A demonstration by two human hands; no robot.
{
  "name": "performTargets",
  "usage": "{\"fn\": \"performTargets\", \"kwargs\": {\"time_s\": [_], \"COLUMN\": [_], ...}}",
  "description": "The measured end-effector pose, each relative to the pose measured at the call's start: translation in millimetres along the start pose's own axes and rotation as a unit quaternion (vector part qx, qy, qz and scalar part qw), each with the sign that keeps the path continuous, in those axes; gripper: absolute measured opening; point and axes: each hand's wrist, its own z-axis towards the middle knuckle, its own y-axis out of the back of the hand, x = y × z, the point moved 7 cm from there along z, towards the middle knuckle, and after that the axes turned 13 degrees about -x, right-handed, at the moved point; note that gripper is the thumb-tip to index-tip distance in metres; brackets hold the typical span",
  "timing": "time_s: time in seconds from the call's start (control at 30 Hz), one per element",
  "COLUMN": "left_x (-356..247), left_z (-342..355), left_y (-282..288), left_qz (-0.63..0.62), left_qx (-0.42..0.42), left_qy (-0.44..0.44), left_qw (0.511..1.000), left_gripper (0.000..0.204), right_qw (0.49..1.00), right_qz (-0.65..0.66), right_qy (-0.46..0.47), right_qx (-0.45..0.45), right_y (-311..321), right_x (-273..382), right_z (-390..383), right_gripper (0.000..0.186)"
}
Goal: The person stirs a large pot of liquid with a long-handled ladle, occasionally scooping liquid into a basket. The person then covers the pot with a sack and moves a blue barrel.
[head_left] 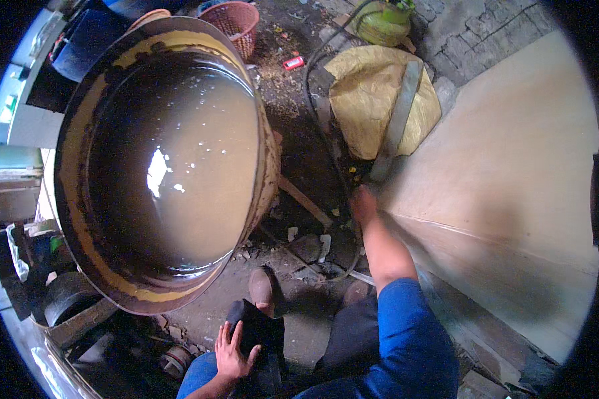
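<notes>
My left hand (231,351) rests flat on my left knee, its fingers spread and nothing in them. My right arm stretches down and forward, and my right hand (364,205) is low beside a dark hose (313,103) and some small yellow bits (353,174). Its fingers are blurred and partly hidden, so whether they grip anything does not show. Just ahead of that hand, a flat grey metal strip (400,110) lies on a crumpled golden-yellow sack (356,86). To the left stands a big round metal vat (267,173) holding cloudy brownish liquid (209,166).
A smooth pale slanted surface (506,139) takes up the right side. At the back are a green gas cylinder (384,23) and a pink plastic basket (236,21). A stick of wood (306,201) juts out beside the vat. My shoes (262,287) stand on the dirt floor.
</notes>
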Motion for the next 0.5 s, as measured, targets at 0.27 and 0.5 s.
{"fn": "performTargets", "kwargs": {"time_s": [0.27,0.5], "left_x": [-21.5,-28.2], "left_z": [14.6,31.7], "left_y": [4.1,0.3], "left_qz": [0.027,0.04], "left_qx": [-0.031,-0.012], "left_qy": [-0.036,-0.005], "left_qw": [0.999,0.999], "left_gripper": [0.075,0.08], "right_qw": [0.982,0.97], "right_qz": [-0.114,0.229], "right_qy": [0.152,0.084], "right_qx": [0.01,-0.003], "right_y": [-32.3,-37.6], "right_x": [18.0,-11.2], "right_z": [76.9,191.0], "right_gripper": [0.029,0.031]}}
